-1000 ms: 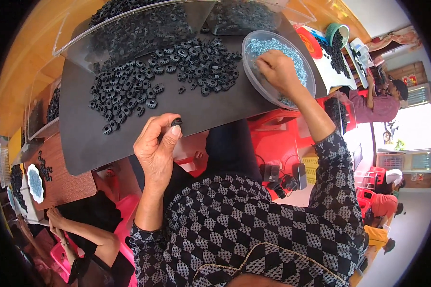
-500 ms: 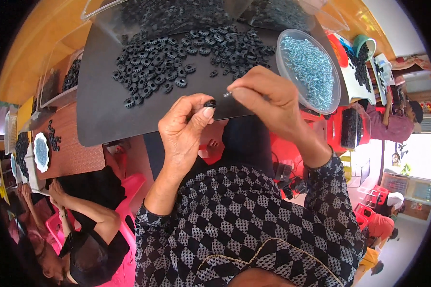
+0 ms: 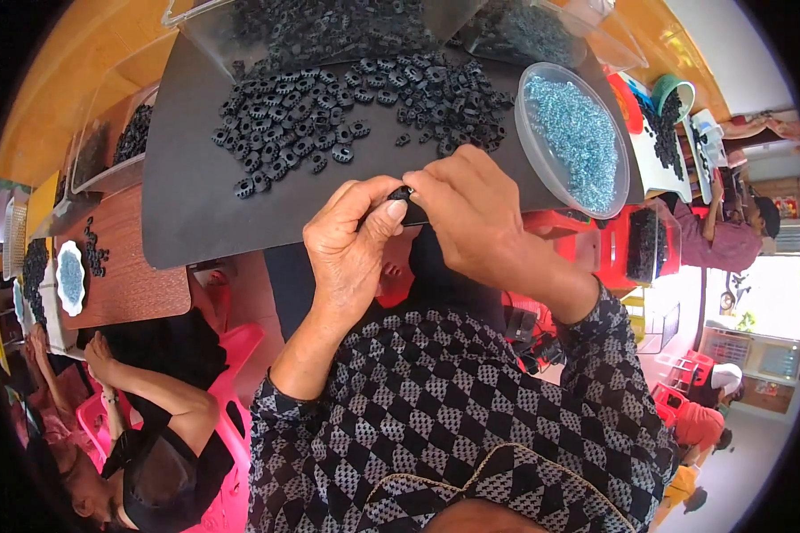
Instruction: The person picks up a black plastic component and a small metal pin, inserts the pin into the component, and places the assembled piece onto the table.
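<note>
My left hand (image 3: 342, 244) pinches a small black hair claw clip piece (image 3: 401, 193) between thumb and fingertips, just past the near edge of the dark table (image 3: 187, 222). Against that piece, my right hand (image 3: 473, 209) has its thumb and fingers closed on a tiny metal spring, now mostly hidden by the fingertips. Beyond the hands lies a pile of black toothed clip pieces (image 3: 289, 124), with a pile of smaller black pieces (image 3: 449, 102) to its right. A round clear tub (image 3: 526, 133) of shiny bluish springs (image 3: 578, 133) stands at the table's right.
Clear bins (image 3: 329, 40) of black pieces line the table's far side. On the left, a brown table (image 3: 138, 275) bears a white dish (image 3: 71, 277); a co-worker's arm (image 3: 164, 386) is near it. Red stools (image 3: 627, 253) and other people are to the right.
My right hand has moved left and slightly nearer, bringing the spring from a gap away up to the black clip piece. My left hand keeps its pinch, almost in place.
</note>
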`<state>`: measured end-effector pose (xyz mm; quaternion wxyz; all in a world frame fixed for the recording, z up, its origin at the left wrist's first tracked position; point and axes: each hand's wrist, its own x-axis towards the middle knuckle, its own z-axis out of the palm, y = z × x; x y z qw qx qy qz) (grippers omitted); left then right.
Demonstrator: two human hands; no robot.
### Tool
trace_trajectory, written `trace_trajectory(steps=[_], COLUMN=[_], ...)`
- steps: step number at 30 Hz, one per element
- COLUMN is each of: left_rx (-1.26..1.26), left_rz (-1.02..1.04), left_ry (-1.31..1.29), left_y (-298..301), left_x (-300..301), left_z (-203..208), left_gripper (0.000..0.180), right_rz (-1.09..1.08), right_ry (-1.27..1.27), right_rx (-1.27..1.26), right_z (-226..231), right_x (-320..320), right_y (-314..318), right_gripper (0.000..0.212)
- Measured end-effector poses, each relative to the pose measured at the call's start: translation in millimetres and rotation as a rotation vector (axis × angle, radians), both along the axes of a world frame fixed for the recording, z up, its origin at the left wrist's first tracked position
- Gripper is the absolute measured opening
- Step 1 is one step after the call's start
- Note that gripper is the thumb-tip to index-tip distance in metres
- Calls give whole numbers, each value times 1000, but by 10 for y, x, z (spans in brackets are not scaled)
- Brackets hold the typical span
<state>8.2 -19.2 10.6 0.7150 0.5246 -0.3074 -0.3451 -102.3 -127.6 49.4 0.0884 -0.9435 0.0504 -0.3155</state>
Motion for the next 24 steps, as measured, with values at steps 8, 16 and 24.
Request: trace_trajectory(steps=[8, 16, 24], left_rx=[-8, -43, -128], left_rz=[18, 2, -63], left_ry=[12, -54, 161], left_y=[9, 38, 46], left_x=[29, 104, 163], left_z=[-47, -131, -99], left_gripper=[16, 18, 16], right_rz=[-25, -170, -152], right_ry=[48, 121, 305], right_rx=[-76, -146, -356], right_z=[-116, -94, -155], right_x=[-19, 203, 308], right_y=[116, -389, -453], right_gripper=[42, 21, 16])
